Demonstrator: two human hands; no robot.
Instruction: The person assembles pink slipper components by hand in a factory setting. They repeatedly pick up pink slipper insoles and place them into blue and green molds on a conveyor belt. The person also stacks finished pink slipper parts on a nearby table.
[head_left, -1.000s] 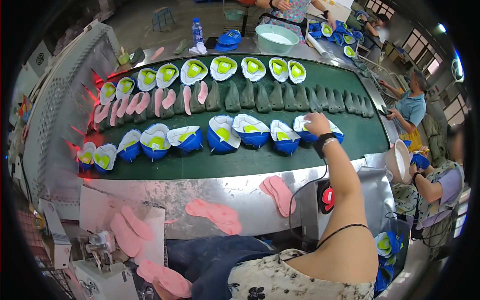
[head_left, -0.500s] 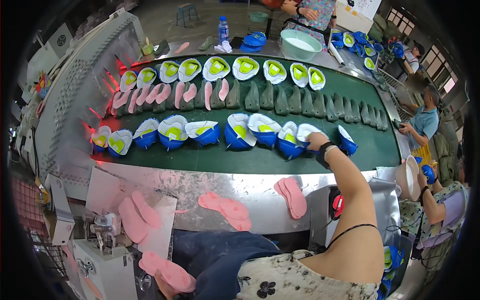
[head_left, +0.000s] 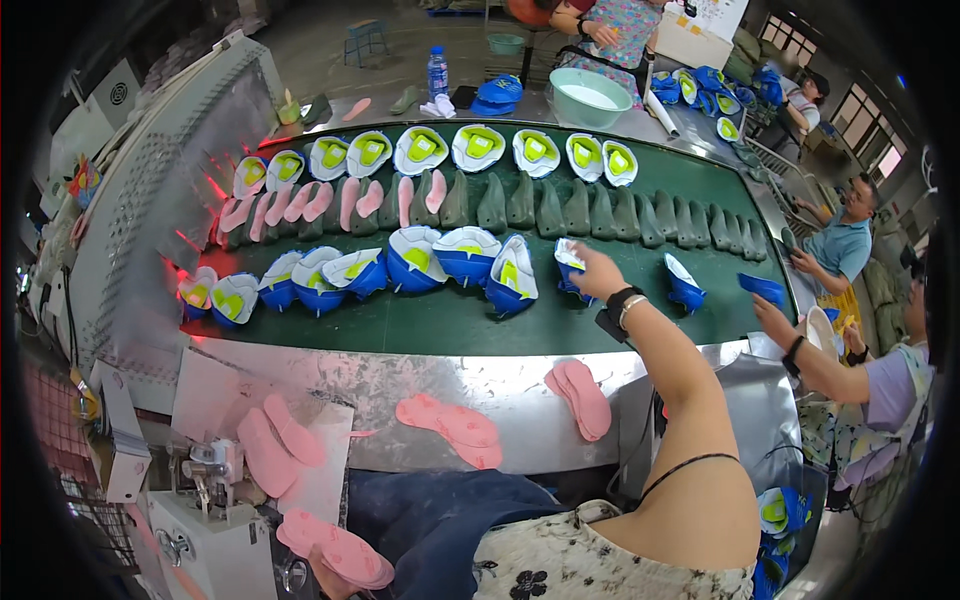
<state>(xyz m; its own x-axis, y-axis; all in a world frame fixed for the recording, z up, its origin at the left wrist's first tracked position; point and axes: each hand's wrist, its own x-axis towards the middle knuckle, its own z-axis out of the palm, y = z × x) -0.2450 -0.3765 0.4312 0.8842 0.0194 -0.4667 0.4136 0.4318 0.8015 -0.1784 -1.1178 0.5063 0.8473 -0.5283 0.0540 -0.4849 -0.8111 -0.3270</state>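
Observation:
My right hand [head_left: 598, 272] reaches across the green conveyor belt [head_left: 430, 325] and is closed on the rim of a blue shoe upper [head_left: 566, 258] with white lining. Fingers partly hide that upper. Left of it stands a row of similar uppers, the nearest a tilted blue upper [head_left: 512, 275] with a yellow-green patch inside. Another blue upper [head_left: 683, 283] sits apart to the right. Low at the left, my left hand [head_left: 324, 574] is closed on pink insoles [head_left: 345, 553], which cover most of its fingers.
Dark shoe lasts [head_left: 550, 212], some topped with pink insoles, line the belt's middle behind the near uppers. More pink insoles [head_left: 450, 425] lie on the metal ledge. A white machine [head_left: 215, 540] stands at lower left. At right, a co-worker's hand [head_left: 775, 318] holds a blue upper over the belt.
The rows on the belt have shifted slightly left. My right hand has moved left with its upper. The co-worker at right has extended a blue upper over the belt. My left hand stays put.

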